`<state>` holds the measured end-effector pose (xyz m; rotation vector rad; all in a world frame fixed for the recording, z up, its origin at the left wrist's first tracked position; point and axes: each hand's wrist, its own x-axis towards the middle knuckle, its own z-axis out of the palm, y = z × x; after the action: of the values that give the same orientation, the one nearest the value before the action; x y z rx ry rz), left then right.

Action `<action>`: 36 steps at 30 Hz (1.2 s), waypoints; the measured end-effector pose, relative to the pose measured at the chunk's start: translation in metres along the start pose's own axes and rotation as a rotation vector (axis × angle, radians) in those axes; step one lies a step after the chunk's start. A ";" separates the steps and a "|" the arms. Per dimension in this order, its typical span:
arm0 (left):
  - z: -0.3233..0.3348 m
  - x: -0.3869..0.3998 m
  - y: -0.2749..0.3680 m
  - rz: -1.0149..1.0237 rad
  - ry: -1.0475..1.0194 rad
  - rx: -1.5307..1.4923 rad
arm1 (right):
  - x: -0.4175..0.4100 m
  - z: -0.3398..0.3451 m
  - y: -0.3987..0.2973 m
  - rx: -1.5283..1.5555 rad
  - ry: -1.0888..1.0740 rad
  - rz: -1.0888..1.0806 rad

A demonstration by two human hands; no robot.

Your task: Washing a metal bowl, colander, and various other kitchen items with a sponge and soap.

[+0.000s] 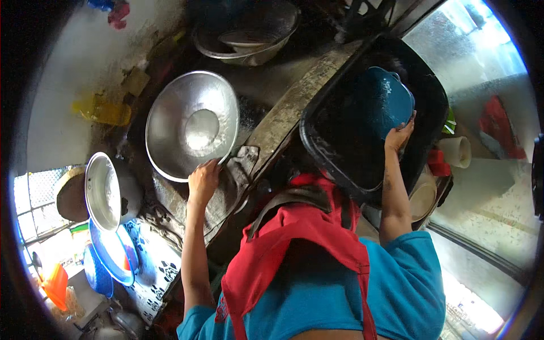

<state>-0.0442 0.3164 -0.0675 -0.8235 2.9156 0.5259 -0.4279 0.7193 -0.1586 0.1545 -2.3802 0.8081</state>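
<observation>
My left hand [205,180] grips the near rim of a large, shiny metal basin [202,123], which is tilted so that its inside shows. At the right, my right hand [399,134] holds the edge of a teal-blue plastic lid or shallow container [389,102]. That blue piece is over the inside of a big black plastic tub [331,165]. A crumpled grey cloth [244,163] lies beside the metal basin, near my left hand. Whether the tub holds anything else is too dark to tell.
A worn ledge [293,100] runs between basin and tub. Another metal basin [250,53] holds a bowl at the top. On the left are an aluminium pot [102,191], a blue-rimmed basin [112,250] and an orange plastic item [56,287]. A cream cup [459,152] stands right of the tub.
</observation>
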 end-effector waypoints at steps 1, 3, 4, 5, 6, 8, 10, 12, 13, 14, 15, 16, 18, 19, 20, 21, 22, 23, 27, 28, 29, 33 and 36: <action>0.000 0.005 -0.003 -0.013 -0.043 -0.015 | -0.004 -0.006 -0.006 -0.033 -0.046 0.012; -0.005 0.015 -0.016 -0.026 -0.251 -0.160 | -0.010 -0.017 -0.017 -0.033 -0.072 -0.047; -0.008 0.022 -0.023 0.035 -0.323 -0.307 | -0.013 -0.021 -0.022 0.059 -0.096 -0.002; -0.012 0.028 -0.031 0.105 -0.372 -0.466 | -0.014 -0.024 -0.025 0.170 -0.161 0.093; -0.015 0.034 -0.040 0.067 -0.431 -0.554 | -0.014 -0.023 -0.027 0.410 -0.149 0.369; -0.016 0.050 -0.053 0.050 -0.462 -0.631 | -0.012 -0.019 -0.026 0.711 -0.232 0.925; -0.010 0.063 -0.062 -0.049 -0.340 -0.655 | -0.010 -0.012 -0.020 0.875 -0.368 1.217; -0.002 0.074 -0.070 -0.148 -0.278 -0.575 | -0.012 -0.006 -0.014 1.032 -0.431 1.379; 0.002 0.079 -0.072 -0.188 -0.281 -0.522 | -0.015 -0.006 -0.012 1.160 -0.520 1.310; 0.005 0.083 -0.074 -0.222 -0.282 -0.476 | -0.018 -0.009 -0.011 1.224 -0.538 1.259; 0.008 0.086 -0.076 -0.204 -0.256 -0.476 | -0.021 -0.012 -0.012 1.273 -0.545 1.267; 0.013 0.089 -0.076 -0.176 -0.227 -0.485 | -0.024 -0.019 -0.014 1.370 -0.606 1.215; 0.021 0.093 -0.076 -0.131 -0.225 -0.490 | -0.023 -0.036 -0.023 1.332 -0.563 1.269; 0.026 0.095 -0.075 -0.121 -0.215 -0.426 | -0.020 -0.046 -0.029 1.390 -0.547 1.322; 0.031 0.098 -0.075 -0.121 -0.192 -0.359 | -0.015 -0.057 -0.036 1.404 -0.551 1.280; 0.035 0.101 -0.075 -0.122 -0.167 -0.289 | -0.008 -0.067 -0.043 1.392 -0.599 1.327; 0.036 0.106 -0.075 -0.107 -0.146 -0.247 | 0.000 -0.077 -0.050 1.370 -0.587 1.407; 0.037 0.114 -0.075 -0.094 -0.124 -0.205 | 0.010 -0.084 -0.058 1.329 -0.527 1.519; 0.020 0.147 -0.063 -0.192 -0.188 -0.336 | 0.039 -0.123 -0.094 1.240 -0.754 1.265; 0.014 0.155 -0.054 -0.143 -0.240 -0.452 | 0.041 -0.129 -0.105 1.196 -0.707 1.289; 0.013 0.160 -0.038 -0.153 -0.195 -0.433 | 0.043 -0.135 -0.118 1.182 -0.718 1.252; 0.021 0.183 0.028 -0.295 -0.046 -0.554 | 0.043 -0.145 -0.178 1.138 -0.717 1.161; 0.028 0.195 0.045 -0.280 -0.016 -0.458 | 0.046 -0.137 -0.225 1.152 -0.770 1.163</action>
<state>-0.2346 0.2652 -0.1105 -1.2402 2.6273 1.1809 -0.3287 0.6216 0.0696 -0.6374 -2.0954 3.0319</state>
